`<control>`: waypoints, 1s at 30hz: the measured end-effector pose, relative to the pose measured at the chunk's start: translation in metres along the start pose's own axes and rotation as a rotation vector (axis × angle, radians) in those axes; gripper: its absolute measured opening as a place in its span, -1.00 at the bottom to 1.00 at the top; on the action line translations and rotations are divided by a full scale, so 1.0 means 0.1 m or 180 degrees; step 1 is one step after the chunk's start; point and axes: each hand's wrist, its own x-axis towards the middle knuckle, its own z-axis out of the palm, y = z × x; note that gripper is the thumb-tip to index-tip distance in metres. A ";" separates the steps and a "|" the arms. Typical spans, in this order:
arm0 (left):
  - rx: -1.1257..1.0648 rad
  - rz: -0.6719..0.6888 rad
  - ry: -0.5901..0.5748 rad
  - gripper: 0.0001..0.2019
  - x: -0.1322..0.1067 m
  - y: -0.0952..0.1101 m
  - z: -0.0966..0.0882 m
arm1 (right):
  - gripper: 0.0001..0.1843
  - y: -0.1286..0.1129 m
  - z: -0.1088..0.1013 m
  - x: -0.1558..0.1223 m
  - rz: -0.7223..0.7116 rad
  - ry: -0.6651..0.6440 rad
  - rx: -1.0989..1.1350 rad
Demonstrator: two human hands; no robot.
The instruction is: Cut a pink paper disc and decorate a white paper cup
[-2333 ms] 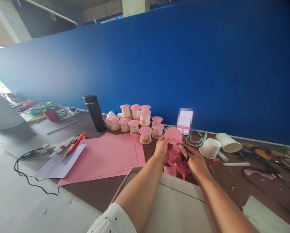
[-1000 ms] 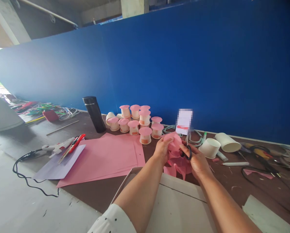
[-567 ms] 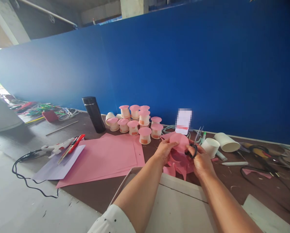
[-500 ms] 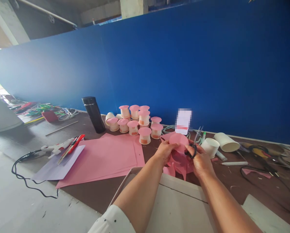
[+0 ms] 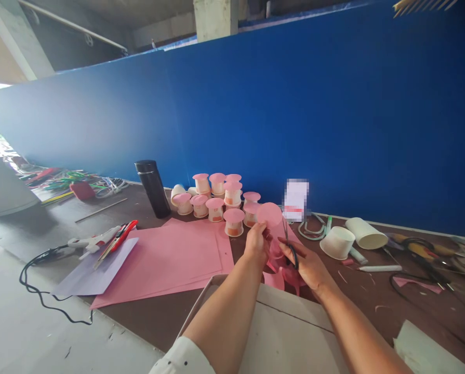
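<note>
My left hand (image 5: 257, 242) pinches the lower edge of a round pink paper disc (image 5: 270, 214), lifted a little above the table. In my right hand (image 5: 308, 265) is a pair of scissors (image 5: 290, 253) with dark handles, their blades pointing up beside the disc. More pink paper (image 5: 275, 280), cut into curved scraps, lies under and between both hands. Several paper cups (image 5: 234, 228) topped with pink discs stand just beyond the left hand, some of them stacked.
Large pink sheets (image 5: 170, 249) lie to the left, with a glue gun (image 5: 94, 240) and a red cutter knife (image 5: 119, 240) near them. A black flask (image 5: 153, 189) stands behind. White cups (image 5: 337, 243), a pen and cables lie right. A blue panel (image 5: 255, 114) borders the table.
The pink disc and my left hand have moved left. My right hand has swung the scissors down and left, their blades now close to the disc. The view has shifted slightly.
</note>
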 end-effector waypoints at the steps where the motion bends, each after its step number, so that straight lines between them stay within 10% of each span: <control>1: 0.0095 0.0083 -0.0142 -0.75 0.00 0.00 0.00 | -0.46 -0.02 0.01 -0.01 -0.0004 -0.0096 -0.0029; 30: 0.0745 0.0346 -0.0223 -0.72 -0.06 -0.03 -0.01 | -0.53 0.02 0.02 0.01 -0.0246 -0.0212 -0.0308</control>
